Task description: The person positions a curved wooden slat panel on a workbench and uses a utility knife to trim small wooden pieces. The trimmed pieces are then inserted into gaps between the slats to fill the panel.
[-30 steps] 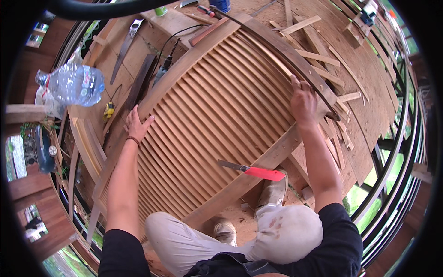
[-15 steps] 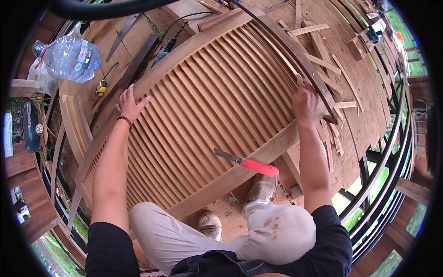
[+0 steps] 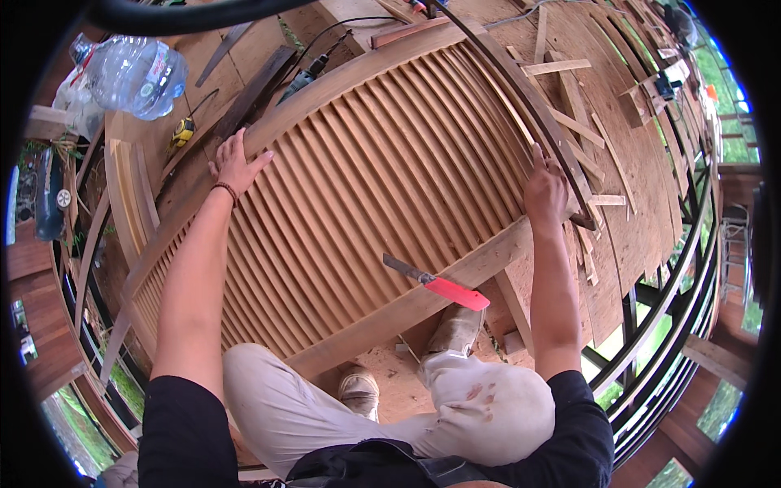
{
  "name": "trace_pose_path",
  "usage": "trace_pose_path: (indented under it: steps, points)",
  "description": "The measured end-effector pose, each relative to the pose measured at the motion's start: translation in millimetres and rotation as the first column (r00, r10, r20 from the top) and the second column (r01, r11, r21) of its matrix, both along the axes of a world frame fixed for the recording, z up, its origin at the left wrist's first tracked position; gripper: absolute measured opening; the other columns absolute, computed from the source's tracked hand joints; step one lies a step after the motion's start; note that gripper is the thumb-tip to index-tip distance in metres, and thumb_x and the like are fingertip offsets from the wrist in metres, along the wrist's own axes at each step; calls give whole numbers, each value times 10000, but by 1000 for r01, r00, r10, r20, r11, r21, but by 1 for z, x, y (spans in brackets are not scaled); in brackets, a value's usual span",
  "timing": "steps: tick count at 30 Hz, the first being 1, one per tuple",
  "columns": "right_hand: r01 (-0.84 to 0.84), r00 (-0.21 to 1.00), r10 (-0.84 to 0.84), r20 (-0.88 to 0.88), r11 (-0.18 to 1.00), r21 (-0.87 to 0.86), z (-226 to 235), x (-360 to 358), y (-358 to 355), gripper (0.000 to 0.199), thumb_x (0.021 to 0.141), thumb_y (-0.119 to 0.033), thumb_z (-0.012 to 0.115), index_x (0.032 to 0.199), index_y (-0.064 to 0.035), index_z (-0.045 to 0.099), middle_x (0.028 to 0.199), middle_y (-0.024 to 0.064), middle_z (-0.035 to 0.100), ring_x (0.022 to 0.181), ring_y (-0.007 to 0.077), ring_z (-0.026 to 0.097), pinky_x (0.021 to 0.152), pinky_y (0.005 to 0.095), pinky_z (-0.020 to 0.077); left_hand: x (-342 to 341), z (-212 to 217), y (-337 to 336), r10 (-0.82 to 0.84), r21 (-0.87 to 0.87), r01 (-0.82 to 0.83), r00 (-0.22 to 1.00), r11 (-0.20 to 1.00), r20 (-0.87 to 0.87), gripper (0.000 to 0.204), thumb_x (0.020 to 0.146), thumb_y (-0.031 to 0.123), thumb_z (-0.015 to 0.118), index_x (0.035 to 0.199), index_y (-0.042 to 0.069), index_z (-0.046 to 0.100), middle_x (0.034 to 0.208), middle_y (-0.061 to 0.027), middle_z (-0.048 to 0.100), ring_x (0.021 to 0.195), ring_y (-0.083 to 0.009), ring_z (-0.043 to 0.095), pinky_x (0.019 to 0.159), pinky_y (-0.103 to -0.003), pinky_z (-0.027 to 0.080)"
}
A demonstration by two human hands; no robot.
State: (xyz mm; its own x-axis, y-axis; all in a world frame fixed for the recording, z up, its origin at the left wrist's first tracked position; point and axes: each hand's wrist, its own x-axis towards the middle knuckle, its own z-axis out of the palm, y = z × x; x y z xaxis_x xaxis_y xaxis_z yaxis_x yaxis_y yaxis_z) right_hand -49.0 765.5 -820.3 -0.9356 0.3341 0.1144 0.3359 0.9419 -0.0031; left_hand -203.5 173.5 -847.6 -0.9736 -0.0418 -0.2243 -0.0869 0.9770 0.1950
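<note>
A large louvered wooden panel (image 3: 350, 199) with many parallel slats lies in front of me. My left hand (image 3: 238, 163) rests on its far rail (image 3: 281, 122), fingers spread over the edge and thumb out toward the slats. At the panel's right end, my right hand (image 3: 546, 191) has curled fingers around the near end of a pale wooden slat (image 3: 508, 106); its fingertips are partly hidden. Beside that hand runs a dark curved wooden strip (image 3: 537, 98). A handsaw (image 3: 443, 286) with a red handle lies across the near rail (image 3: 407, 313), away from both hands.
Beyond the far rail are a power drill (image 3: 303, 80) and a yellow tape measure (image 3: 182, 132). A big clear water bottle (image 3: 138, 77) is at the far left. Loose wood offcuts (image 3: 569, 122) are scattered on the right, near dark metal bars (image 3: 651, 325).
The view has shifted a little, so the panel and saw sit slightly differently in the picture. Both hands keep about the same places on the panel.
</note>
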Motion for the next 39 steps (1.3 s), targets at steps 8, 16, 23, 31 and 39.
trace_pose_path:
  steps: [8,16,23,31,39]
  points:
    - [-129,990,131,-56,991,37,42,28,-58,524,919,-33,573,1434,-128,600,1104,188,662,1017,362,681,785,450,574,10,10,10,23,-66,-23,1000,998,-7,1013,846,734,646,1633,236,248,1663,-148,273,1555,-367,199,1202,-667,133]
    - [-187,981,105,-165,748,-637,39,103,-125,463,931,-45,658,1388,4,599,1043,143,649,949,276,625,824,413,531,8,6,-3,35,-48,-35,999,998,-3,1010,850,739,638,1642,247,250,1676,-149,260,1572,-339,168,1193,-699,107]
    - [-274,957,232,-174,536,-799,81,153,-165,561,855,-105,767,1368,6,570,1126,216,636,1065,380,629,934,435,513,82,70,113,-78,813,-4,995,583,61,770,997,562,521,1511,10,368,1489,-208,448,1401,-334,420,1134,-485,326]
    - [-468,873,445,-199,650,-599,65,168,-154,614,868,-324,785,1375,-43,580,1197,162,610,1121,350,591,946,472,488,181,133,221,4,909,-363,928,-205,372,223,1085,215,506,1160,16,571,888,-92,653,720,-196,668,647,-336,568]
    - [-504,852,518,-81,767,-398,46,181,-148,479,829,-239,785,1258,-75,649,1168,108,616,1138,332,581,960,474,474,217,166,217,-240,805,-582,803,-115,546,173,1044,173,472,1156,48,514,892,-111,651,660,-176,637,577,-324,544]
